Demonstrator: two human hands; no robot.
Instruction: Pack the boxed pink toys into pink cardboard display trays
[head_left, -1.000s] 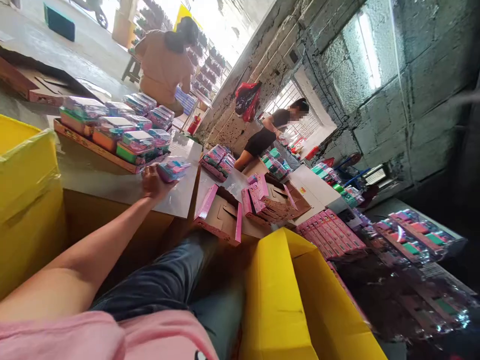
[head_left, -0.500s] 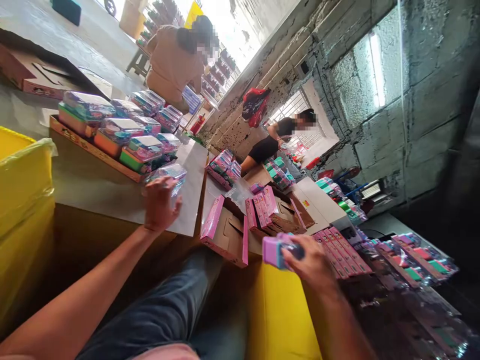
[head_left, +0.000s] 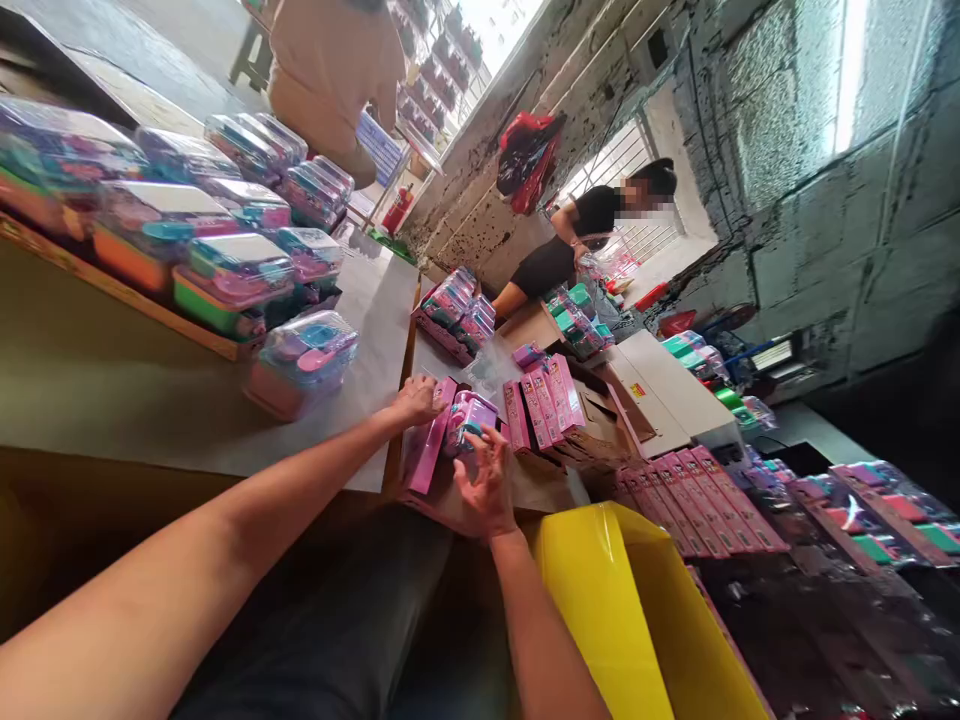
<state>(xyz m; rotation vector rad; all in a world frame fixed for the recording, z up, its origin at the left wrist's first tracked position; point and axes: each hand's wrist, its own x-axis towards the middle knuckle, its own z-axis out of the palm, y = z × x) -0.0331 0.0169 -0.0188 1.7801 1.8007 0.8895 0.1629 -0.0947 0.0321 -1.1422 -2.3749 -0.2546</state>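
Hands meet at open pink carton: right hand [head_left: 486,478] cups wrapped pink toy case [head_left: 466,417], left hand [head_left: 415,399] pinches carton flap [head_left: 427,445]; case probably light, stiff, slick, so grip its sides.

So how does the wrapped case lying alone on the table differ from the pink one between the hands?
The wrapped case lies alone on the table, untouched; the pink case is held over an open pink box, with the right hand on it and the left hand beside it. The wrapped case sits in clear film and looks larger in view; the pink case looks smaller. Both are mostly pink.
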